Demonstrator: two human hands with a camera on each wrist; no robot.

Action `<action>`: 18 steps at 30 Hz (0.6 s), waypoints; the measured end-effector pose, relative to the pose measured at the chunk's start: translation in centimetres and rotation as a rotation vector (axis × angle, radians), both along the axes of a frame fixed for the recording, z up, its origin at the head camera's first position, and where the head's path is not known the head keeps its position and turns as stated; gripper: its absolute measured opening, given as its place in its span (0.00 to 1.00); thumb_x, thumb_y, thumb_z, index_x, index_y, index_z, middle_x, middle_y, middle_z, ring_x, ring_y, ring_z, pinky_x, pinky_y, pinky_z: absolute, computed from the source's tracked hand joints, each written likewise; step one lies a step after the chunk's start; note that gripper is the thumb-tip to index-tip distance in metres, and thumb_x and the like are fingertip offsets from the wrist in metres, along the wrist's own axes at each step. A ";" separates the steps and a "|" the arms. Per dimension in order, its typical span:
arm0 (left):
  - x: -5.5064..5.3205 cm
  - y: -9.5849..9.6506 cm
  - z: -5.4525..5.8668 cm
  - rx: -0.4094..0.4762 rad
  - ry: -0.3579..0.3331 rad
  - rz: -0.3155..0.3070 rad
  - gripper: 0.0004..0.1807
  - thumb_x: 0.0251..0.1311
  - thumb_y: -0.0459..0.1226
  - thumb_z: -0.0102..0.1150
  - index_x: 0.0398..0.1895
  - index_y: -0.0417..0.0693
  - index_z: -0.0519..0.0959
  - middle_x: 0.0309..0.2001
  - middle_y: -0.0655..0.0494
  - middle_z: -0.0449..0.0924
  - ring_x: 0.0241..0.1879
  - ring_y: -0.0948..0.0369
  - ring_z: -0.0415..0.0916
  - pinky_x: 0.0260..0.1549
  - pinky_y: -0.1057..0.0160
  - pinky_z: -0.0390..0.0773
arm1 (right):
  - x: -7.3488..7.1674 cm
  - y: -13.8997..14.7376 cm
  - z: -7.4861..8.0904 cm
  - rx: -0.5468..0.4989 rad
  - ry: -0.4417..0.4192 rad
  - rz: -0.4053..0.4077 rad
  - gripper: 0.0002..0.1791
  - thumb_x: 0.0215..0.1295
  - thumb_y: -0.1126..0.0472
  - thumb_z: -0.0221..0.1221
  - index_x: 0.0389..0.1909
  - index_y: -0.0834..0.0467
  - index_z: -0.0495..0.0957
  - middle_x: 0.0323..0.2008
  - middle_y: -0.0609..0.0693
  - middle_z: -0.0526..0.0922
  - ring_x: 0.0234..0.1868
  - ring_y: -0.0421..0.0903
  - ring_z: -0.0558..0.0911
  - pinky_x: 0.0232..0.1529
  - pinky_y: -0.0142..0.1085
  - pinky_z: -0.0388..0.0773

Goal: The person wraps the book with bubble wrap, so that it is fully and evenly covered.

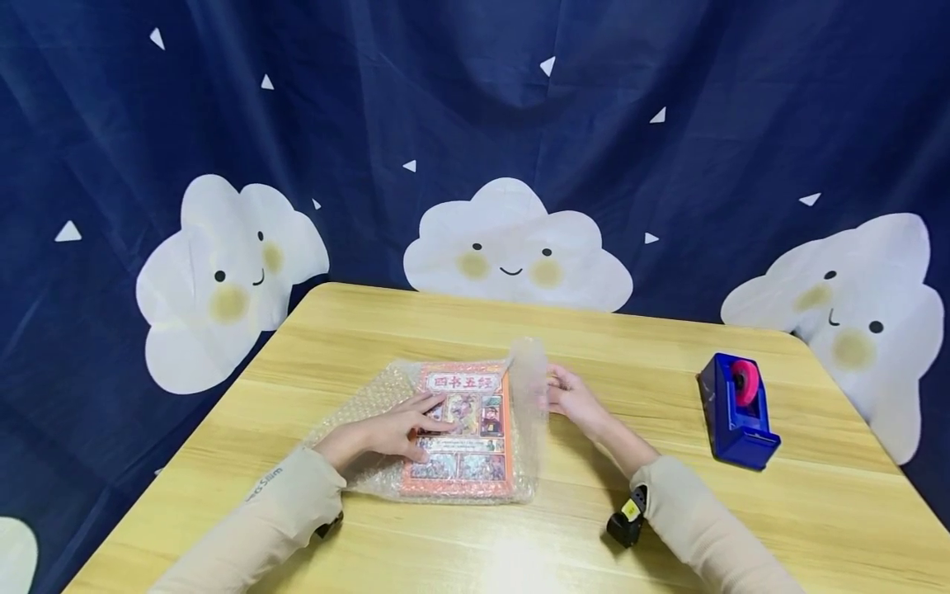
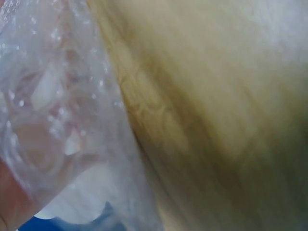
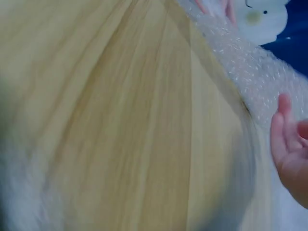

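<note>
An orange book with a panelled cover and Chinese lettering lies flat on a sheet of bubble wrap. My left hand rests on the left part of the book, fingers spread over the cover. Along the book's right side, a flap of the bubble wrap stands raised. At the outer face of that flap is my right hand, its fingertips partly behind the clear film. In the right wrist view, the right hand has loosely bent fingers beside the bubble wrap; no firm pinch shows.
A blue tape dispenser with a pink roll of tape stands at the right of the wooden table. Behind the table hangs a dark blue curtain with smiling clouds.
</note>
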State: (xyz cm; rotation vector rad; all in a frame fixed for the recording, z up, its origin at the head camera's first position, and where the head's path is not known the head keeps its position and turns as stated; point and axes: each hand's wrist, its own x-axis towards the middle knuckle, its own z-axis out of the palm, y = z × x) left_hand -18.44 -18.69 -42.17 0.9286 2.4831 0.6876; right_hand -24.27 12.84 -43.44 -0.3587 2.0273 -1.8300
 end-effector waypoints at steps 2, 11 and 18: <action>0.0 0.0 0.0 -0.003 -0.001 0.001 0.32 0.52 0.38 0.62 0.63 0.50 0.67 0.71 0.40 0.38 0.68 0.39 0.30 0.59 0.33 0.39 | 0.0 -0.2 -0.2 0.111 0.087 0.039 0.32 0.59 0.77 0.44 0.66 0.69 0.50 0.57 0.70 0.65 0.50 0.57 0.75 0.49 0.43 0.75; -0.2 0.0 -0.1 -0.004 -0.005 0.012 0.32 0.52 0.38 0.62 0.63 0.51 0.67 0.71 0.41 0.38 0.68 0.40 0.30 0.60 0.34 0.37 | -0.3 -1.5 -0.3 0.419 0.453 0.169 0.41 0.55 0.67 0.59 0.66 0.71 0.47 0.64 0.71 0.54 0.59 0.65 0.66 0.59 0.53 0.63; 0.0 0.0 0.0 -0.015 0.008 0.007 0.32 0.52 0.38 0.62 0.63 0.51 0.67 0.71 0.41 0.38 0.68 0.39 0.31 0.60 0.34 0.38 | -0.7 -2.4 -0.7 0.430 0.555 0.266 0.50 0.54 0.52 0.63 0.70 0.62 0.43 0.70 0.64 0.37 0.69 0.62 0.42 0.64 0.57 0.43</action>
